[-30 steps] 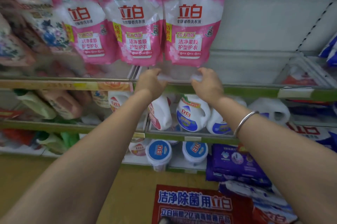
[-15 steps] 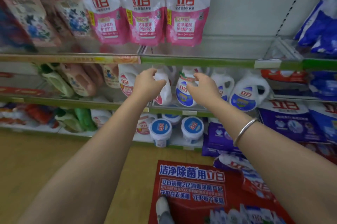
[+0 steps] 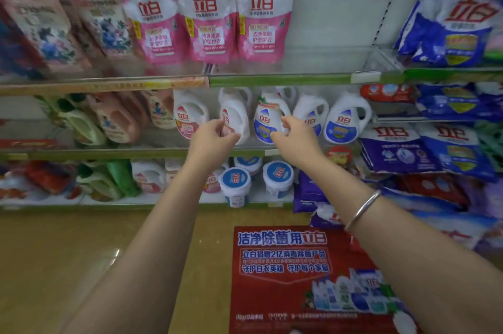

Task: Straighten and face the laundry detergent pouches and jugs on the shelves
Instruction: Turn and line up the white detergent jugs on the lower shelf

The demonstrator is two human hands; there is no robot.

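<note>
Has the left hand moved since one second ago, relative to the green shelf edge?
Yes. The left hand dropped from the green shelf edge down to the white plastic jugs.

Retail shop, laundry-goods aisle. Tiered shelves with green front rails span the frame; a price-label holder sits on the upper rail, centre right. Identical pink pouches stand in a row at upper centre, white jugs of one brand line the middle tier, blue bags are stacked at right, and lidded tubs sit on the bottom tier. A red promotional floor sticker lies at lower centre.
</note>
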